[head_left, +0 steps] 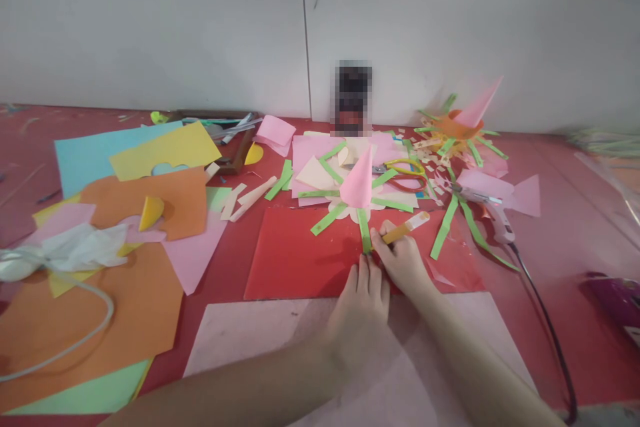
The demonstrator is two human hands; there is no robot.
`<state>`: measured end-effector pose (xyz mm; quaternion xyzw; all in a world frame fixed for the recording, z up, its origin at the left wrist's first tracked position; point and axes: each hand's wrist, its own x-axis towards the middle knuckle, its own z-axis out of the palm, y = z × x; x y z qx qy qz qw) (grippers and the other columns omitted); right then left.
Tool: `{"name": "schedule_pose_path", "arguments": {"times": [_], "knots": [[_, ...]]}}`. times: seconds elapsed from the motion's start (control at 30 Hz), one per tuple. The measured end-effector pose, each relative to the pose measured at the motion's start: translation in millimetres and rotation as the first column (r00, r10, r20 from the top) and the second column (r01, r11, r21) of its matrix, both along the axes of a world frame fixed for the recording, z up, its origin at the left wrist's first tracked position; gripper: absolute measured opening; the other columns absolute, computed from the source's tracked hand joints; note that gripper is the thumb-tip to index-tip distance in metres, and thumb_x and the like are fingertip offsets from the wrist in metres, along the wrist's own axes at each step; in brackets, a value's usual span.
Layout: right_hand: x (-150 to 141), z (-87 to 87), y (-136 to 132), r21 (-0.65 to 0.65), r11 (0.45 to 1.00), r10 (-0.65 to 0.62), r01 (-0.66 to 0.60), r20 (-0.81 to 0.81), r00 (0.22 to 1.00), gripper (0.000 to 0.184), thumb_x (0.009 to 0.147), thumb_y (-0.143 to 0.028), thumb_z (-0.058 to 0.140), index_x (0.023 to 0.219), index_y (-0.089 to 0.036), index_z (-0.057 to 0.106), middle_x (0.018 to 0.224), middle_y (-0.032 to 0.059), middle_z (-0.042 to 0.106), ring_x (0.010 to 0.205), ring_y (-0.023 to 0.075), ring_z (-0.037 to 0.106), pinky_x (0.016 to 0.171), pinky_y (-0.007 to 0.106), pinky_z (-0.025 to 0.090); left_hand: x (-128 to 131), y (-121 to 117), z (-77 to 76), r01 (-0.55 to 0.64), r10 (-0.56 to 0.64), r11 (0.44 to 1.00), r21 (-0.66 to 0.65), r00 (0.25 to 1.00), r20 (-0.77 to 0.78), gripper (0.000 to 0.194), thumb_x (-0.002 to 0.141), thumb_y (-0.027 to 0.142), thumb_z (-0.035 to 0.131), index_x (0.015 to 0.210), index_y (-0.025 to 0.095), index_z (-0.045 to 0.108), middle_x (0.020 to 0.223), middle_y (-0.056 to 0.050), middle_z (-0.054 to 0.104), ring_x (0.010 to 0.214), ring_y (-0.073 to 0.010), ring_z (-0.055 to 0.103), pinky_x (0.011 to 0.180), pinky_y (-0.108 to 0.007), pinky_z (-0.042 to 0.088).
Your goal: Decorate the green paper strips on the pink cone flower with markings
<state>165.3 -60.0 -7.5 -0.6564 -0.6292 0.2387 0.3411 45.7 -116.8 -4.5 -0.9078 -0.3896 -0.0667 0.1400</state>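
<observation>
My right hand (403, 261) grips an orange marker with a white end (406, 228), its tip down at the lower green strip (363, 225). That strip is one of several green paper strips spreading out from a pink paper cone (359, 183). My left hand (364, 290) lies with fingers stretched forward, fingertips at the near end of the same strip. Small marks show on some strips. Under the strips is a red board (300, 253). Scissors with yellow and red handles (407, 173) rest behind the cone.
To the right lie a glue gun (497, 213) with a dark cord and more green strips. A second cone piece (467, 117) stands at the back right. Coloured paper sheets (145, 300) and a white cable (100, 310) cover the left. A blurred dark object (353, 97) leans against the wall.
</observation>
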Motion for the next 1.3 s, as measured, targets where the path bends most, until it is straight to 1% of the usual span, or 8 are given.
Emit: {"name": "schedule_pose_path", "arguments": {"times": [0.17, 0.37, 0.5, 0.73, 0.83, 1.0, 1.17, 1.3], "knots": [[1.2, -2.1, 0.0, 0.004, 1.000, 0.018, -0.018, -0.022, 1.000, 0.033, 0.083, -0.043, 0.041, 0.061, -0.022, 0.028, 0.048, -0.0064, 0.032, 0.042, 0.0097, 0.033, 0.045, 0.022, 0.027, 0.1, 0.0, -1.1, 0.003, -0.003, 1.000, 0.015, 1.000, 0.000, 0.031, 0.082, 0.013, 0.038, 0.104, 0.004, 0.058, 0.108, -0.019, 0.059, 0.106, -0.0259, 0.055, 0.088, -0.036, 0.046], [1.7, -3.3, -0.2, -0.003, 0.999, 0.031, -0.031, -0.044, 0.999, 0.033, 0.082, -0.044, 0.042, 0.062, -0.022, 0.029, 0.048, -0.0061, 0.034, 0.043, 0.0104, 0.035, 0.046, 0.023, 0.027, 0.0, -0.2, -4.2, 0.005, -0.005, 1.000, 0.003, 1.000, -0.001, 0.031, 0.081, 0.015, 0.039, 0.103, 0.005, 0.059, 0.109, -0.017, 0.059, 0.107, -0.0260, 0.054, 0.088, -0.037, 0.046], [0.8, -2.1, -0.7, -0.034, 0.998, 0.055, -0.059, -0.099, 0.994, 0.032, 0.083, -0.044, 0.042, 0.062, -0.023, 0.030, 0.048, -0.0060, 0.037, 0.043, 0.0112, 0.038, 0.046, 0.023, 0.029, 0.4, 0.2, -3.0, 0.005, -0.005, 1.000, 0.000, 1.000, 0.004, 0.031, 0.082, 0.015, 0.039, 0.103, 0.006, 0.059, 0.109, -0.017, 0.059, 0.107, -0.0257, 0.054, 0.088, -0.037, 0.046], [2.1, -0.4, -0.7, -0.052, 0.995, 0.078, -0.084, -0.112, 0.991, 0.031, 0.083, -0.044, 0.042, 0.062, -0.023, 0.034, 0.051, -0.0043, 0.042, 0.047, 0.0123, 0.044, 0.049, 0.024, 0.032, 0.8, 0.0, -4.1, -0.002, 0.002, 1.000, 0.003, 1.000, 0.002, 0.031, 0.081, 0.014, 0.041, 0.104, 0.005, 0.058, 0.109, -0.018, 0.058, 0.107, -0.0258, 0.055, 0.089, -0.036, 0.046], [1.9, -1.0, 0.0, -0.057, 0.995, 0.075, -0.082, -0.119, 0.990, 0.032, 0.083, -0.045, 0.042, 0.062, -0.023, 0.034, 0.051, -0.0045, 0.041, 0.047, 0.0121, 0.042, 0.049, 0.024, 0.031, 0.9, -0.6, -4.5, -0.004, 0.004, 1.000, -0.008, 1.000, 0.001, 0.031, 0.081, 0.015, 0.041, 0.105, 0.004, 0.058, 0.110, -0.019, 0.058, 0.107, -0.0263, 0.054, 0.089, -0.037, 0.046], [0.9, -4.9, 2.1, -0.043, 0.998, 0.046, -0.050, -0.090, 0.995, 0.033, 0.082, -0.045, 0.043, 0.062, -0.023, 0.030, 0.049, -0.0061, 0.035, 0.043, 0.0110, 0.034, 0.046, 0.023, 0.028, 0.6, -1.0, -1.7, 0.003, -0.003, 1.000, -0.003, 1.000, 0.000, 0.031, 0.081, 0.014, 0.040, 0.104, 0.004, 0.058, 0.110, -0.019, 0.058, 0.107, -0.0266, 0.054, 0.088, -0.037, 0.046], [1.2, -4.0, 2.8, -0.023, 0.999, 0.029, -0.030, -0.028, 0.999, 0.031, 0.081, -0.042, 0.042, 0.062, -0.023, 0.027, 0.047, -0.0062, 0.034, 0.043, 0.0109, 0.033, 0.046, 0.023, 0.026, 0.7, 0.3, 0.5, 0.005, -0.005, 1.000, 0.008, 1.000, 0.006, 0.031, 0.081, 0.012, 0.039, 0.104, 0.003, 0.057, 0.108, -0.020, 0.058, 0.106, -0.0268, 0.054, 0.087, -0.036, 0.046], [1.6, -1.8, 2.1, -0.003, 1.000, 0.030, -0.030, 0.006, 1.000, 0.029, 0.081, -0.039, 0.040, 0.062, -0.023, 0.026, 0.045, -0.0066, 0.031, 0.041, 0.0110, 0.032, 0.045, 0.023, 0.025, 1.0, 0.3, -1.0, -0.001, 0.001, 1.000, 0.006, 1.000, 0.005, 0.031, 0.081, 0.013, 0.039, 0.104, 0.003, 0.057, 0.109, -0.020, 0.058, 0.107, -0.0271, 0.054, 0.088, -0.037, 0.045]]}}
